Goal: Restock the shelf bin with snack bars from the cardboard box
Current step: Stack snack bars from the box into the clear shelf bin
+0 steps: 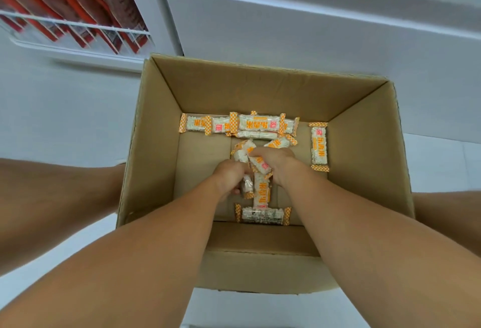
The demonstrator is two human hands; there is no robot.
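Both hands gather bars inside the box.

Left hand (229, 175) and right hand (273, 165) each clutch bars (260, 166) mid-box (161, 124); a loose bar (263, 215) nearer, a row (239, 124) beyond; orange print unreadable. Wire bin (78, 28) farthest left.

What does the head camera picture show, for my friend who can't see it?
Two bare hands reach down into an open cardboard box: the left hand and the right hand each grip white-and-orange snack bars near the middle of the box floor. More bars lie along the far wall and right side. A white wire rack of red packets is at upper left.
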